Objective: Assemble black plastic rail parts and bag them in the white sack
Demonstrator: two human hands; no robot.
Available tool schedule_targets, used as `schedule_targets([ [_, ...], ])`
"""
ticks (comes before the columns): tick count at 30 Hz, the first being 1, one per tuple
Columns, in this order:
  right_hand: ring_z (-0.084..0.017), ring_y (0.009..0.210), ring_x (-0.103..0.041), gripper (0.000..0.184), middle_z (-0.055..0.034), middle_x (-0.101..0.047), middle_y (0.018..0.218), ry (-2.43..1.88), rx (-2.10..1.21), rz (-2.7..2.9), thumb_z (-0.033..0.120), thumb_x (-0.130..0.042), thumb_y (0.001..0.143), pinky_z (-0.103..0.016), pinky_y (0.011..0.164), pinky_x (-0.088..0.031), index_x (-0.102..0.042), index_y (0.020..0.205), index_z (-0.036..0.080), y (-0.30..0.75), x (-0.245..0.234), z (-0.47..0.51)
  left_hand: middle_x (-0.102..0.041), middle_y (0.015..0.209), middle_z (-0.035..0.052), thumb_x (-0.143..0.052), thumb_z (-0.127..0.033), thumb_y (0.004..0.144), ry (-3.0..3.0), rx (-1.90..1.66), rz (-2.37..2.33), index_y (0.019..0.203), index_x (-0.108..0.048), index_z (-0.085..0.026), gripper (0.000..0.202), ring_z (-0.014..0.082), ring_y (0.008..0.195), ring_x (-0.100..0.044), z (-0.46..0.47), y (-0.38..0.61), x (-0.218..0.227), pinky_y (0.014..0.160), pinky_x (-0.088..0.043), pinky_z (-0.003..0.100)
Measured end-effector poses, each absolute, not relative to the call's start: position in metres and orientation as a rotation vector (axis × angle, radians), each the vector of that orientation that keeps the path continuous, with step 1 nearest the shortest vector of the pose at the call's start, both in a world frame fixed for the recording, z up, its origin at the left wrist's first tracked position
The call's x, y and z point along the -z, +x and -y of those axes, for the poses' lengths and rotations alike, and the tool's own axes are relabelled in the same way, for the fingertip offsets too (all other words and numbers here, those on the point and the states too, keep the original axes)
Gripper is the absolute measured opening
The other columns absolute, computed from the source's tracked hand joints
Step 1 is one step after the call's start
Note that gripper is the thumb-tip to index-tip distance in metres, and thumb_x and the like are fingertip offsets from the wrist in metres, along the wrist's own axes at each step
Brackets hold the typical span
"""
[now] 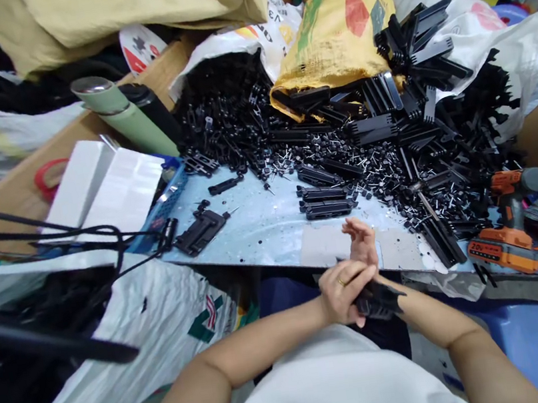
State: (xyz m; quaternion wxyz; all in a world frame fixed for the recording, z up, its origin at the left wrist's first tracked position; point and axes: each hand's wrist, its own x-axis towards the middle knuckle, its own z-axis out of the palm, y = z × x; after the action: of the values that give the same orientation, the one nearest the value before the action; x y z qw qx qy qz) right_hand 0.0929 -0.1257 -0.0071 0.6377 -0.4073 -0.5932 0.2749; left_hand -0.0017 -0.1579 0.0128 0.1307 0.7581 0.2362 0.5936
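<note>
My left hand (345, 290), with a ring on one finger, is closed round a dark black plastic part (379, 299) near my lap, at the table's front edge. The part lies against my right wrist and is blurred, so its exact kind is unclear. My right hand (362, 241) is just beyond, its fingers raised and loosely bent with nothing visible in them; the left hand partly covers it. In front of both hands several long black plastic pieces (328, 207) lie stacked on the light blue tabletop (253, 231).
Loose black parts and pins (283, 160) heap across the back. A yellow sack (338, 23) spills black pieces. An orange cordless drill (508, 230) stands at right. A flat black assembly (202, 230), a green flask (130, 118) and a white box (120, 187) are at left.
</note>
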Motion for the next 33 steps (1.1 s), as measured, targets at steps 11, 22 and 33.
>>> schedule_targets([
  [11, -0.026, 0.095, -0.056, 0.037, -0.0157, -0.063, 0.098, -2.077, -0.038, 2.354, 0.041, -0.042, 0.090, -0.038, 0.083, -0.040, -0.061, 0.103, 0.012, 0.144, -0.047, -0.067, -0.052, 0.105, 0.0108, -0.066, -0.041, 0.084, 2.929, -0.638, -1.258, 0.107, -0.057, -0.017, 0.035, 0.0265, 0.098, -0.046, 0.059, -0.009, 0.037, 0.082, -0.039, 0.039],
  [22, -0.021, 0.087, -0.057, 0.044, -0.0105, -0.065, 0.095, -1.668, -0.488, 2.042, 0.049, -0.052, 0.081, -0.033, 0.079, -0.044, -0.065, 0.103, 0.013, 0.156, -0.044, -0.028, -0.039, 0.123, 0.0222, -0.031, -0.004, 0.083, 1.890, -0.673, -2.320, 0.121, -0.044, -0.003, 0.041, 0.0330, 0.120, -0.031, -0.027, -0.106, -0.003, 0.097, -0.031, 0.052],
  [33, -0.021, 0.090, -0.056, 0.044, -0.0119, -0.063, 0.095, -1.552, -0.618, 2.303, 0.048, -0.053, 0.081, -0.034, 0.079, -0.046, -0.062, 0.106, 0.013, 0.191, -0.005, 0.100, -0.051, 0.104, 0.0125, -0.056, -0.021, 0.077, 2.013, -1.113, -1.874, 0.091, -0.055, -0.011, 0.017, 0.0282, 0.112, -0.040, 0.000, -0.153, -0.008, 0.104, -0.031, 0.045],
])
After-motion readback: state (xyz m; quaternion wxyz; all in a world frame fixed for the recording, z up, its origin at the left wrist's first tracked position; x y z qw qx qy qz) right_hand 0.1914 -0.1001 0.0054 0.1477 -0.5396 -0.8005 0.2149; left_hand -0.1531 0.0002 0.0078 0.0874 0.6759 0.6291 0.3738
